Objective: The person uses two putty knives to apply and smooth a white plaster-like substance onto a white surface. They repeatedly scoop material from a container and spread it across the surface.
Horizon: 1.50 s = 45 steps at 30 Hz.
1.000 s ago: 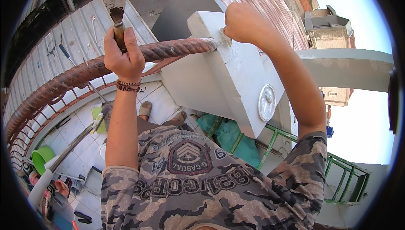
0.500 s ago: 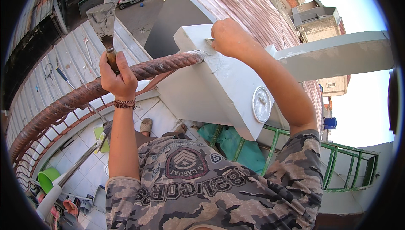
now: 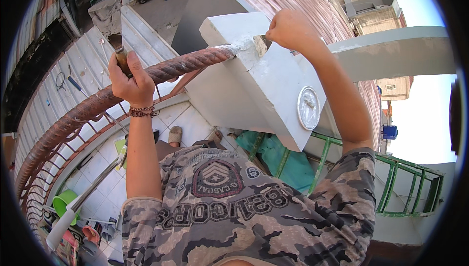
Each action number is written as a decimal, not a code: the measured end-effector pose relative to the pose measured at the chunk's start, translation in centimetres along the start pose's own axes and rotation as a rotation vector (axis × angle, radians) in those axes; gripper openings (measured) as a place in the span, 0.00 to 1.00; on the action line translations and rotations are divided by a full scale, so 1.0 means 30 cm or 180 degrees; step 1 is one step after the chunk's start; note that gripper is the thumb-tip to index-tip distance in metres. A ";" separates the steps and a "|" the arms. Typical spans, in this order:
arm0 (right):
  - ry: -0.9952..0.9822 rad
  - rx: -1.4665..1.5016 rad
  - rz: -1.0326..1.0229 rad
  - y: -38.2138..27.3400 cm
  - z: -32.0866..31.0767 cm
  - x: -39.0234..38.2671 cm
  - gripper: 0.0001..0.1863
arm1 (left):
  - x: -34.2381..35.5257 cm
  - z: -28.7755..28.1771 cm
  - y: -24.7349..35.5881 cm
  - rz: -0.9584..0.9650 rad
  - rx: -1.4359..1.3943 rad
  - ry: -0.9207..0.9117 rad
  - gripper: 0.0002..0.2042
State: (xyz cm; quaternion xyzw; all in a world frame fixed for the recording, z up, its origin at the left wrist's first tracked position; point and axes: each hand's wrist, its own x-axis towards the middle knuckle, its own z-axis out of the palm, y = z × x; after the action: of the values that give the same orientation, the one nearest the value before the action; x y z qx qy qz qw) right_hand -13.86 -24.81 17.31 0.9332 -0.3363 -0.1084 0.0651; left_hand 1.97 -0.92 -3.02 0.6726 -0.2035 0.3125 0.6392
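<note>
- Left hand (image 3: 133, 84): fingers wrapped round the wooden grip of a knife (image 3: 116, 41), thumb laid up along it. The wide metal blade fans out beyond the fingers, caked in dull grey paste (image 3: 105, 16).
- Right hand (image 3: 293, 30): curled up tight like a fist, pinching what looks like a small flat scraper (image 3: 262, 45). The hand covers most of it; the bit poking out is at the pillar's upper edge.
- Pillar (image 3: 264, 85): chunky, pale and angular, just below the right hand. Its painted face is rough and cracked near the top, with a round raised medallion (image 3: 309, 107) lower down, below that hand.
- Rail (image 3: 195, 62): rusty brown and twisted like thick rope. It curves past the left hand (can't tell if they touch) and meets the pillar between both hands, with whitish smears at the joint.
- Ribbed metal roof (image 3: 73, 71) out beyond the left hand.
- Glossy white tiles (image 3: 171, 113) below the left hand; crumpled teal cloth (image 3: 286, 161) and green ladder (image 3: 320, 163) well below the right.
</note>
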 end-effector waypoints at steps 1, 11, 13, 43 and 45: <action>0.0010 -0.0042 -0.0015 -0.032 -0.001 -0.003 0.10 | 0.005 0.001 0.003 0.0014 0.0025 0.0009 0.13; -0.0279 0.0000 -0.0589 -0.263 -0.073 -0.019 0.08 | 0.016 -0.008 0.008 -0.0024 0.0208 0.0057 0.16; -0.0305 -0.0045 -0.0753 -0.289 -0.077 -0.032 0.08 | 0.014 -0.010 0.014 -0.0044 0.0137 0.0031 0.16; -0.0085 0.0088 -0.0131 -0.093 -0.018 -0.012 0.10 | 0.026 -0.011 0.005 -0.0054 0.0129 -0.0007 0.14; -0.0102 0.0168 -0.0170 -0.146 -0.034 -0.025 0.10 | 0.026 -0.012 -0.010 0.0038 0.0180 0.0057 0.15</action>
State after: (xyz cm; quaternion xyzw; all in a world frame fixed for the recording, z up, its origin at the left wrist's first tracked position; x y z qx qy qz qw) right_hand -11.49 -20.93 17.57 0.9414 -0.3150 -0.1162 0.0322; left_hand 2.67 -0.44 -2.71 0.6863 -0.1928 0.3279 0.6199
